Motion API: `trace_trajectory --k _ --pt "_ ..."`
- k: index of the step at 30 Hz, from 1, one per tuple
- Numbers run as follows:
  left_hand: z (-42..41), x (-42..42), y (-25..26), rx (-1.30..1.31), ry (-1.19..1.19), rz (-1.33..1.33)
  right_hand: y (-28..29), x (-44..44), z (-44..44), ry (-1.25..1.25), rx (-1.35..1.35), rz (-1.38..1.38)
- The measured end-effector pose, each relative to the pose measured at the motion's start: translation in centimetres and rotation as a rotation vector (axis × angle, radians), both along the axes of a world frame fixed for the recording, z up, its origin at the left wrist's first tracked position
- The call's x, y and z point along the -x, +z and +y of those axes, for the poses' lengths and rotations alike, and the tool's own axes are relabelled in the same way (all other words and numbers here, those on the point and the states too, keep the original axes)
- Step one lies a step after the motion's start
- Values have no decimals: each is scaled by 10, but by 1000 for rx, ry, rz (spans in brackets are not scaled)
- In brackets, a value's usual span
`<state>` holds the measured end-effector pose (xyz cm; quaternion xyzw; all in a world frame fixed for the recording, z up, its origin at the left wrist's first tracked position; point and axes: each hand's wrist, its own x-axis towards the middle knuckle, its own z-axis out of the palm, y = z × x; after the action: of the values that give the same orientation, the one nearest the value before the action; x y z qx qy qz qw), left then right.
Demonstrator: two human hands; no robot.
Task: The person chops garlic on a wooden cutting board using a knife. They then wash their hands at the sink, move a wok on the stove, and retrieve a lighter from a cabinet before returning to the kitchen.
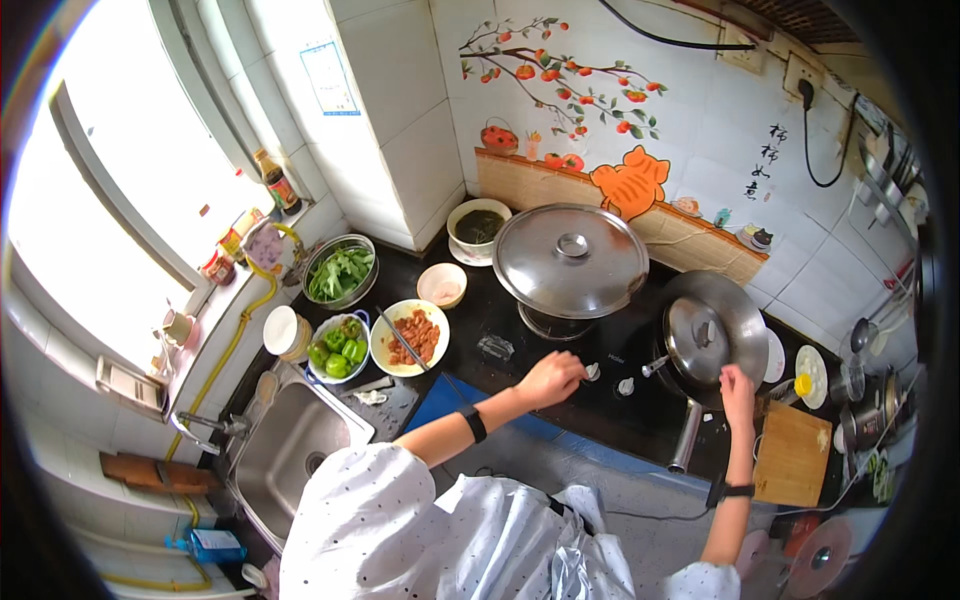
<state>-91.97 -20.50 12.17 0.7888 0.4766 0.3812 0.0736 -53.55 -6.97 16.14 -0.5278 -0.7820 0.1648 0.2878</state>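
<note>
My left hand [553, 381] is at the left control knob [592, 372] of the black gas hob [487, 330], its fingertips on or just beside it. The right knob [625, 386] stands free of both hands. A large pot with a domed steel lid [570, 262] sits on the left burner. On the right stands a wok [739, 330] with a smaller pan lid [696, 341] lying inside it. My right hand [737, 390] hovers over the wok's near right edge, fingers bent together; whether it holds something small is unclear.
Left of the hob are a bowl of raw meat [420, 337] with chopsticks, a colander of green peppers [337, 352], leafy greens [341, 274], a small bowl [442, 286] and a steel sink [292, 442]. A wooden cutting board [793, 457] lies at the right. The wok's handle [685, 435] points towards me.
</note>
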Motion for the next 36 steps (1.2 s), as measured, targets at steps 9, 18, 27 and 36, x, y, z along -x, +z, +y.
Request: trace_trajectory --k 9,18,27,36 --pt "0 -71 -80 670 261 -83 -33 44 138 -78 -135 -415" --pt "60 -130 -114 797 502 -44 -46 45 158 -61 296 -542" --pt "88 -144 -126 852 457 65 -67 -4 188 -73 382 -266" --pt "132 -114 -148 1564 196 -551 70 -94 146 -342 524 549"
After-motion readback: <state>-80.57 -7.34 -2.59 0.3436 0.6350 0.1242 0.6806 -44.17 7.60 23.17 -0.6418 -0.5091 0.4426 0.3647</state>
